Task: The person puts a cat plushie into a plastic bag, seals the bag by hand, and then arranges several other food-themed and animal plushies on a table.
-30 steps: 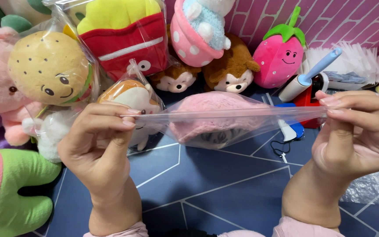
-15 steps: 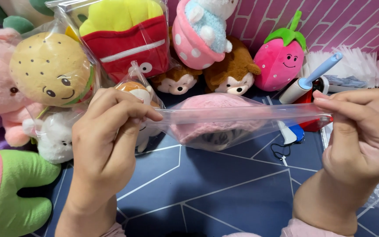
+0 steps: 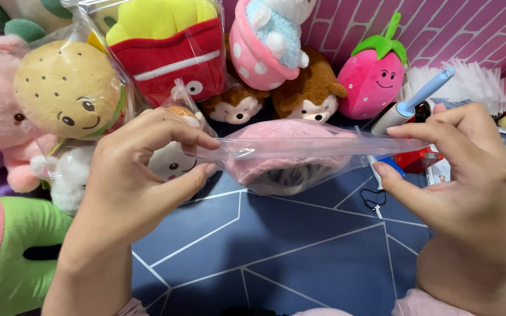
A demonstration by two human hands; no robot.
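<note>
because your left hand [image 3: 142,175] and right hand [image 3: 458,169] each pinch an end of the clear bag's [image 3: 300,153] top edge, it stretches taut between them, the pink plush [image 3: 282,158] sagging inside, just below both grips, above the blue mat [image 3: 300,246].

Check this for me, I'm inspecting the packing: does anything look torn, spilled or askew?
Nothing stands out. The left hand and right hand pinch the top edge of a clear bag holding a pink plush toy; no tear shows.
</note>
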